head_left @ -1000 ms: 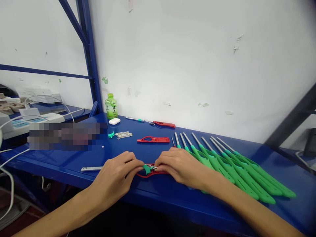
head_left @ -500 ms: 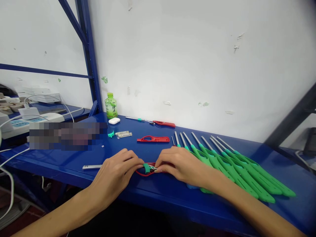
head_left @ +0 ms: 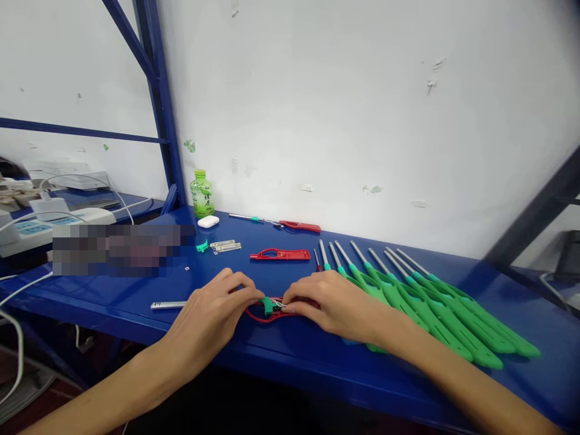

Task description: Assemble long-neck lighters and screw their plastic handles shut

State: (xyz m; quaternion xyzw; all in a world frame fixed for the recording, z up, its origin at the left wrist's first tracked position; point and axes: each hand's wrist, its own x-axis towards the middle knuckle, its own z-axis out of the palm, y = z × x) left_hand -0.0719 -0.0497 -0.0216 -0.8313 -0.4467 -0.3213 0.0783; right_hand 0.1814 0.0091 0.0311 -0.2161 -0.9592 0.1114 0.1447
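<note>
My left hand point(head_left: 220, 308) pinches a small green lighter trigger point(head_left: 268, 307) between thumb and forefinger. It sits over an open red lighter shell half point(head_left: 260, 319) that lies on the blue table. Facing it, my right hand point(head_left: 328, 299) has thumb and forefinger closed at the white wires point(head_left: 279, 304) and dark part beside the trigger, and covers the shell's right end. A silver lighter tube point(head_left: 167, 305) pokes out to the left from behind my left hand. Farther back lies another red shell half point(head_left: 290, 255).
Several green stick lighters point(head_left: 435, 308) lie fanned out on the right, a screwdriver point(head_left: 319, 261) beside them. At the back are a partly assembled red lighter point(head_left: 299, 226), a green bottle point(head_left: 202, 196) and a white case point(head_left: 208, 222). Metal and green parts point(head_left: 226, 246) lie left of centre.
Both hands stay in nearly the same place. The green trigger has shifted and turned slightly within the red shell half; the whole view has drifted a little.
</note>
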